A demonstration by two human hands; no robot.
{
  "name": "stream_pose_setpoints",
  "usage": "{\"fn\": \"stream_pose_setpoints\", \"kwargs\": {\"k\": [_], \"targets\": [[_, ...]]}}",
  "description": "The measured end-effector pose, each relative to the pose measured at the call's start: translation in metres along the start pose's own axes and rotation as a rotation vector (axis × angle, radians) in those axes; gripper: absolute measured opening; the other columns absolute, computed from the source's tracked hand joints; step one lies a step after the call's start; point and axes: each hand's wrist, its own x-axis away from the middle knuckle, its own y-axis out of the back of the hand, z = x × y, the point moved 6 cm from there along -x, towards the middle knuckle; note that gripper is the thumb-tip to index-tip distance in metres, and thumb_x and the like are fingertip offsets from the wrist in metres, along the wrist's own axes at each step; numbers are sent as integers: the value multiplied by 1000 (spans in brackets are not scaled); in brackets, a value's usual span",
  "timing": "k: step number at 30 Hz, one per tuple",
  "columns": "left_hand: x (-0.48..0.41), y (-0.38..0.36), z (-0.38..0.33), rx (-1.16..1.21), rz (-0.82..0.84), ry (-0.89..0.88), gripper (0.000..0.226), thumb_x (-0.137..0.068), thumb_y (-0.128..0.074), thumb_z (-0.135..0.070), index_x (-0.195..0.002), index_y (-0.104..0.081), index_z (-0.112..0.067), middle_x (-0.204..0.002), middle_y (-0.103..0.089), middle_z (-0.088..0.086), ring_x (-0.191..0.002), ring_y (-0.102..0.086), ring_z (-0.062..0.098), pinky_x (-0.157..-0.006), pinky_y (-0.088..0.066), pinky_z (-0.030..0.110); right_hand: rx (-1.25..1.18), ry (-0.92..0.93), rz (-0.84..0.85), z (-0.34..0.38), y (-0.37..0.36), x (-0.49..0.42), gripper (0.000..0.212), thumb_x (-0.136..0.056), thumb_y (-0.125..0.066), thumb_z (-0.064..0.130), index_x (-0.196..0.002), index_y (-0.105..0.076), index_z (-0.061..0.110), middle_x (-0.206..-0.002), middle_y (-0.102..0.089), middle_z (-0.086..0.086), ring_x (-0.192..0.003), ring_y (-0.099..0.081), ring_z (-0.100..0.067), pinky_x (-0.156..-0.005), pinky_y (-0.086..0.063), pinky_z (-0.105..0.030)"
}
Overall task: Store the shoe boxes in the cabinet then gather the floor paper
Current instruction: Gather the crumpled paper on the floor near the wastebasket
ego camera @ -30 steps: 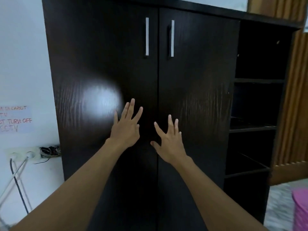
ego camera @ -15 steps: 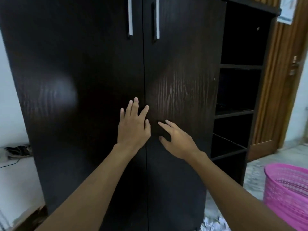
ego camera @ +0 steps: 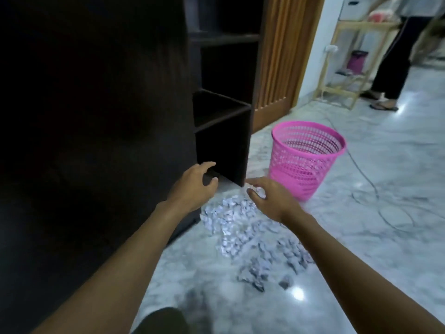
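Note:
The dark wooden cabinet fills the left of the view, its doors closed and its open side shelves bare. No shoe box shows. A spread of crumpled white paper lies on the marble floor by the cabinet's foot. My left hand hovers low in front of the cabinet's bottom corner, fingers loosely curved, holding nothing. My right hand hangs above the far edge of the paper, fingers relaxed and empty.
A pink mesh basket stands upright on the floor just right of the cabinet. A cable loops across the floor behind it. Another person's legs stand at the back right beside a wooden rack.
Both hands left the closed cabinet doors and dropped toward the floor. The view swung down and right, bringing the paper pile and pink basket into sight.

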Motion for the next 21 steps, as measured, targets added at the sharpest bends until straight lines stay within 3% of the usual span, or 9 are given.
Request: {"fn": "stream_pose_setpoints", "kwargs": {"k": [6, 11, 14, 17, 21], "targets": [[-2, -179, -7, 119, 205, 150, 58, -94, -57, -41, -148, -39, -29, -146, -44, 5, -131, -48, 25, -100, -46, 43, -21, -180, 108, -165, -45, 62, 40, -100, -49, 38, -139, -51, 28, -142, -52, 3, -130, -48, -14, -102, -36, -27], [3, -287, -10, 68, 354, 328, 70, -94, -54, -51, -154, -23, -34, -159, -21, 6, -142, -32, 26, -101, -36, 31, -196, -419, 111, -282, -86, 91, 48, -100, -49, 38, -144, -43, 21, -143, -49, -7, -128, -50, -21, -105, -41, -36], [20, -338, 5, -60, 441, 403, 78, -91, -54, -58, -155, -16, -35, -157, -17, 10, -145, -21, 30, -111, -34, 42, -216, -462, 166, -315, -126, 92, 59, -94, -54, 49, -146, -40, 23, -151, -39, -10, -137, -40, -26, -111, -35, -42], [45, -381, 37, -261, 535, 407, 91, -84, -54, -70, -154, -3, -42, -163, 7, 9, -149, 1, 35, -118, -21, 48, -138, -403, 256, -333, -165, 92, 72, -89, -56, 58, -150, -33, 29, -161, -19, -13, -149, -14, -28, -120, -17, -43], [72, -411, 83, -403, 483, 283, 111, -68, -52, -87, -151, 10, -48, -160, 28, 8, -148, 21, 35, -120, 0, 52, 0, -301, 234, -350, -193, 100, 112, -60, -37, 96, -154, -18, 39, -163, -3, -17, -151, 3, -31, -120, -8, -55]]}}
